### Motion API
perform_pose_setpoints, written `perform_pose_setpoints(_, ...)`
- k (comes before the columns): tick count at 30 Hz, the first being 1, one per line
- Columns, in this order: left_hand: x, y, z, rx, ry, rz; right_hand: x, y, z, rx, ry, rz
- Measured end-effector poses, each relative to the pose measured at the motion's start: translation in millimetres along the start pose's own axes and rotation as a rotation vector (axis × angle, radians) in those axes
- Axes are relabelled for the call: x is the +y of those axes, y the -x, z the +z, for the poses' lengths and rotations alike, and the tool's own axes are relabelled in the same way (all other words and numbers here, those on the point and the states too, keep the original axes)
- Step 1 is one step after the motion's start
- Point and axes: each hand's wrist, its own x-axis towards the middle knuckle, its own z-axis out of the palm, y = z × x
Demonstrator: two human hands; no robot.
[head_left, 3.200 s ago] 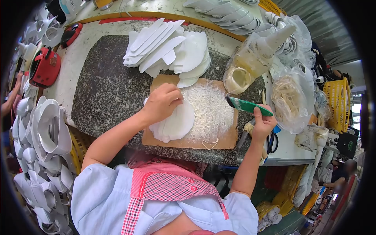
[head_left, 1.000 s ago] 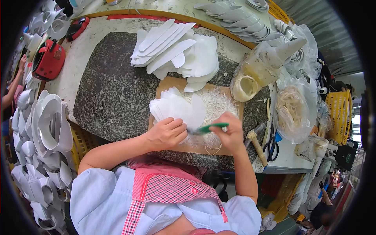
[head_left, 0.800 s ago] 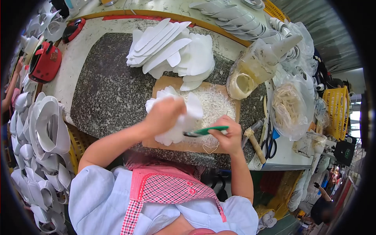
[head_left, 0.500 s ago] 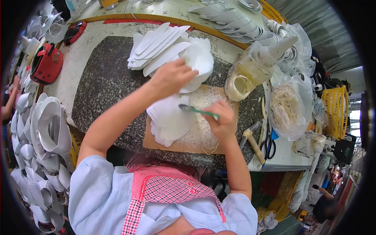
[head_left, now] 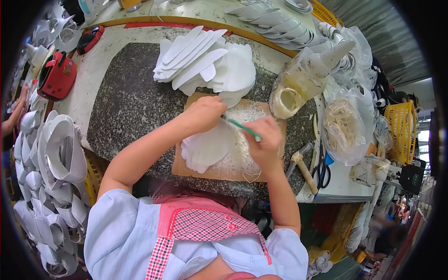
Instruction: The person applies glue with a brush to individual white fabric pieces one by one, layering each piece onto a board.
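The fingers of the right hand (head_left: 265,137) are closed around a slim green brush (head_left: 242,128), which is tilted across the work toward the left. The fingers of the left hand (head_left: 206,112) are curled low beside the brush's dark end; whether a piece is pinched there cannot be told, as the tips are partly hidden.

A fan of flat, white, rounded pieces (head_left: 205,147) is laid on the left part of a brown rectangular board (head_left: 181,171), just below the left hand. Beyond it, a heaped pile of similar white flat pieces (head_left: 186,58) is rested on a dark speckled slab (head_left: 126,98).

Because the brush end and the left fingertips are held so near each other, the fingers could be smeared, and marks passed on to clean pieces. The fan is loosely overlapped, so it could be dragged out of order by a stroke or a sleeve. Pieces could also be stuck to the pale, crusted patch on the board, if that coating is tacky. A cloudy plastic bottle (head_left: 298,84) is tilted near the board's upper right corner; if knocked by the right hand, it could be tipped or rolled.
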Motion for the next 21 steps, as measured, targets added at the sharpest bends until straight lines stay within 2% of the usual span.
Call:
perform_pose_setpoints(3, 3, -5, -5, -0.12, -0.051, -0.055, -13, 15, 12, -0.132, 0.094, -0.139)
perform_pose_setpoints(6, 14, -4, -14, -0.108, 0.03, -0.178, -32, 29, 12, -0.181, 0.076, -0.235)
perform_pose_setpoints(12, 24, 0, -12, -0.005, 0.155, -0.171, -50, 35, 22, -0.165, -0.001, -0.323)
perform_pose_setpoints(15, 16, 1, -2, 0.126, 0.185, -0.027, -44, 33, 7, -0.271, -0.14, -0.239)
perform_pose_setpoints(17, 15, 5, -22, 0.194, 0.442, -0.065, -29, 23, -29, -0.139, -0.189, 0.024)
perform_pose_setpoints(18, 16, 8, -34, 0.222, 0.576, -0.08, -13, 24, -47, 0.04, -0.139, 0.121)
perform_pose_setpoints(19, 15, 12, -45, 0.363, 0.728, -0.116, 4, 25, -66, 0.219, -0.086, 0.212)
perform_pose_setpoints(20, 16, 17, -51, 0.5, 0.882, -0.16, 17, 23, -83, 0.296, 0.029, 0.363)
perform_pose_setpoints(21, 20, 22, -53, 0.583, 0.861, -0.111, 36, 18, -91, 0.283, 0.167, 0.323)
